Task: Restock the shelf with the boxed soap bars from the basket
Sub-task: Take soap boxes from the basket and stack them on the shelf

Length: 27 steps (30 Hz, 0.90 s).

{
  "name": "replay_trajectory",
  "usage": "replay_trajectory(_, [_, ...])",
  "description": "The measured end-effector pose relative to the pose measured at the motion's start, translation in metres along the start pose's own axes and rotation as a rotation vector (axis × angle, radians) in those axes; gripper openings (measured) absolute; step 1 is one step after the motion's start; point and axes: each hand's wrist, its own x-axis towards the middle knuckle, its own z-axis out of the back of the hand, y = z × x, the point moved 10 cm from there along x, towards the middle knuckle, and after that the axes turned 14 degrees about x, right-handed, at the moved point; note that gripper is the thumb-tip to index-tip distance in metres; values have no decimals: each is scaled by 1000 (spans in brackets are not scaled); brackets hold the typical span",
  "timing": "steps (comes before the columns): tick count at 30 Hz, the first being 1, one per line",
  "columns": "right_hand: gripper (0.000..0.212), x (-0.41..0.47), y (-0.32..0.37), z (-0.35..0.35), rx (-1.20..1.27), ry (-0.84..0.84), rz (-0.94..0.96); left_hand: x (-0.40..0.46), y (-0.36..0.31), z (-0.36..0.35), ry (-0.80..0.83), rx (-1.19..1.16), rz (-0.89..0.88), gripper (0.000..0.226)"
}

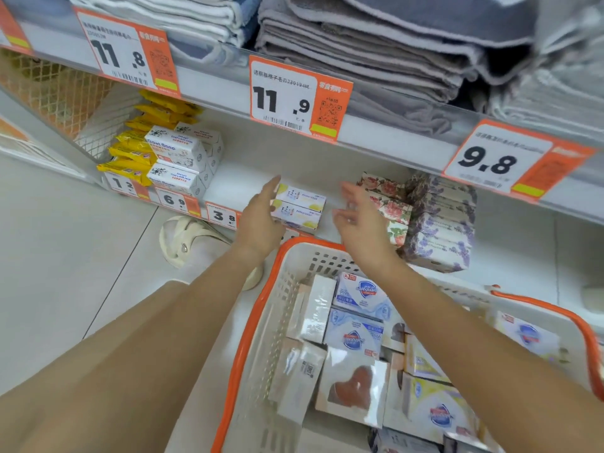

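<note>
Her left grip (261,217) rests flat against two stacked soap boxes (299,207) on the shelf (235,181); right grip (358,217) hovers beside them, fingers spread, holding nothing; the basket (261,318) of boxes sits beneath both

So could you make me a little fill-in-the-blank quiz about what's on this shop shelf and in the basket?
1. The left hand touches a stack of ____ white-and-yellow soap boxes.
2. The basket has an ____ rim.
3. The price tag above the hands reads 11.____.
4. Folded ____ lie on the upper shelf.

Missing words: two; orange; 9; towels
</note>
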Motion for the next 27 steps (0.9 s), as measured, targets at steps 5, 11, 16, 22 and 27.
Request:
replay_trajectory(5, [26, -86, -6, 88, 210, -350, 167, -82, -50, 22, -325, -116, -182, 46])
replay_trajectory(11, [22, -152, -106, 131, -101, -384, -120, -143, -52, -88, 94, 299, -234, 39])
replay_trajectory(16, [38, -180, -150, 141, -430, -158, -291, -136, -62, -138, 322, 572, -297, 60])
replay_trajectory(22, [38, -176, -137, 111, -561, 108, -151, -111, -85, -167, 326, 948, -476, 62])
replay_trajectory(27, [49, -154, -132, 70, -646, 248, -73, -107, -77, -171, 372, 1088, -486, 74])
